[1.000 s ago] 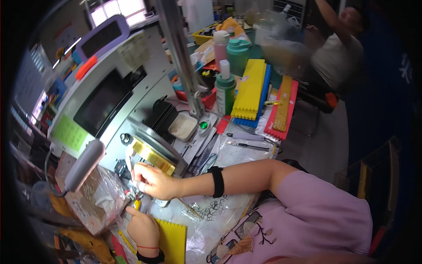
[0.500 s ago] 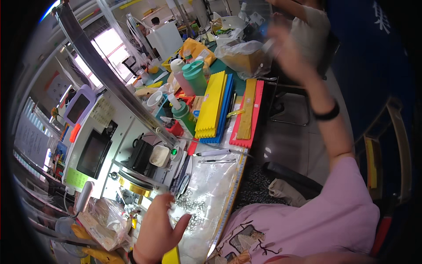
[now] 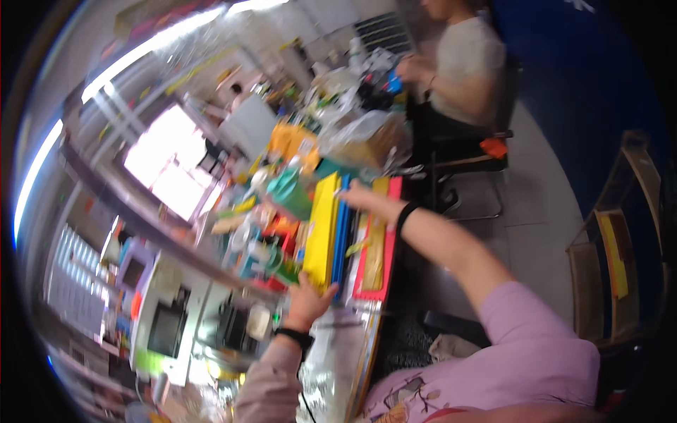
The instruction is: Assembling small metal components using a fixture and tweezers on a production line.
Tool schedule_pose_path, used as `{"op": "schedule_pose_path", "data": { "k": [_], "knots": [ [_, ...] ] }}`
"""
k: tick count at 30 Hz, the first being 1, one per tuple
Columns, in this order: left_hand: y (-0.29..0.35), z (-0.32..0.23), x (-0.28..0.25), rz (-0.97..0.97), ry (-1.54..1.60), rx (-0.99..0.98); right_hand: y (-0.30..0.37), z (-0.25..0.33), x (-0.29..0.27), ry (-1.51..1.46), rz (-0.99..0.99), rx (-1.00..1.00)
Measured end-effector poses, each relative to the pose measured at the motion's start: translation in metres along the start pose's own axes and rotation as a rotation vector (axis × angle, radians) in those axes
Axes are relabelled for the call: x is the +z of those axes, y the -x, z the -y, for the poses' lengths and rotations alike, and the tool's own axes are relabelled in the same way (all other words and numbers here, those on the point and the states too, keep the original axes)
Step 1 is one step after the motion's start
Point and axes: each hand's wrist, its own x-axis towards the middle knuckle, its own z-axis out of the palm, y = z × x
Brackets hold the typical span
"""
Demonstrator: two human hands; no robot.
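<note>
A stack of long yellow boards with a scalloped near edge (image 3: 321,229) lies on the bench, with blue boards (image 3: 342,243) beside and partly under it. My left hand (image 3: 308,303) is at the stack's near end, thumb and fingers spread to either side of it. Across the blue boards, my right hand (image 3: 363,199) reaches to the far end of the stack from the right. Its fingertips are blurred at the edge between yellow and blue, and their grip is unclear. To the right, a tan strip (image 3: 375,247) rests on a red board (image 3: 390,211).
Green bottles (image 3: 289,190) and small containers crowd the left of the stack. A clear plastic bag (image 3: 363,141) sits beyond. Another person (image 3: 465,70) is seated at the far right. Nearer left stands a white machine with a dark screen (image 3: 168,328). A rack (image 3: 606,261) stands at right.
My left hand has moved forward from above the bench's near part to the stack. My right hand has come down from the air to the stack's far end. The view has shifted.
</note>
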Motion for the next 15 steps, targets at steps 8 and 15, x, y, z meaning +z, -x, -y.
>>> {"op": "schedule_pose_path", "data": {
  "k": [8,15],
  "knots": [
    [0.002,0.004,0.007,-0.056,0.037,0.082,0.024,0.045,0.048,0.152,-0.047,0.209],
    [0.026,-0.062,-0.058,0.071,0.892,0.09,0.103,0.063,-0.007,-0.349,-0.151,-0.126]
  ]
}}
